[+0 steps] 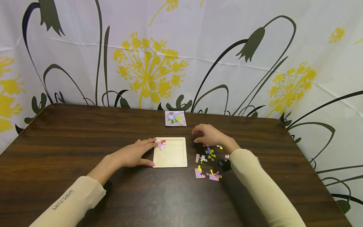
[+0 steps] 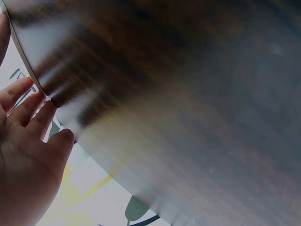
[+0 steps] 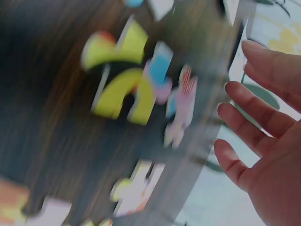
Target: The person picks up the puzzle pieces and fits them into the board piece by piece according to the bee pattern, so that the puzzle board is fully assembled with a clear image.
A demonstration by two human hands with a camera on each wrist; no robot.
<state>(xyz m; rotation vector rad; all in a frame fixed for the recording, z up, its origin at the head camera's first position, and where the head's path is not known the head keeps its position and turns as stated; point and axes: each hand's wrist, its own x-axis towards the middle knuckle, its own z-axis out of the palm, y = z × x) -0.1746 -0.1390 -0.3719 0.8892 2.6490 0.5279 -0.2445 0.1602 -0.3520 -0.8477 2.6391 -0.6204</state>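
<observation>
**Left hand steadies the puzzle tray, right hand hovers over the loose pieces**

From my seat I am watching a dark wooden table [image 1: 85, 138] that fills the lower half of the head view, with a flowered curtain [image 1: 147, 63] across the top. Near the middle of the frame lies a pale wooden puzzle tray [image 1: 173, 156], and a single pink piece [image 1: 161, 144] sits in its upper left corner.

My left hand [image 1: 133, 155] comes in from the lower left and lies flat against the tray's left edge, fingers straight, fingertips touching the placed piece and the thumb at the tray's lower left corner. It grips nothing. In the left wrist view I see only those fingers [image 2: 28, 106], relaxed and extended beside the blurred table edge.

My right hand [image 1: 208, 135] sits just right of centre, above the scattered loose pieces [image 1: 208, 164], which lie just to the right of the tray. Its fingers are bent downward toward the table; in the head view I cannot tell whether they pinch a piece. In the right wrist view the palm is open with fingers spread [image 3: 249, 129] and nothing between them, and the colourful pieces [image 3: 136, 89] are blurred at the left of that frame.

A small reference picture card [image 1: 175, 119] lies above the tray, toward the table's far edge.
</observation>
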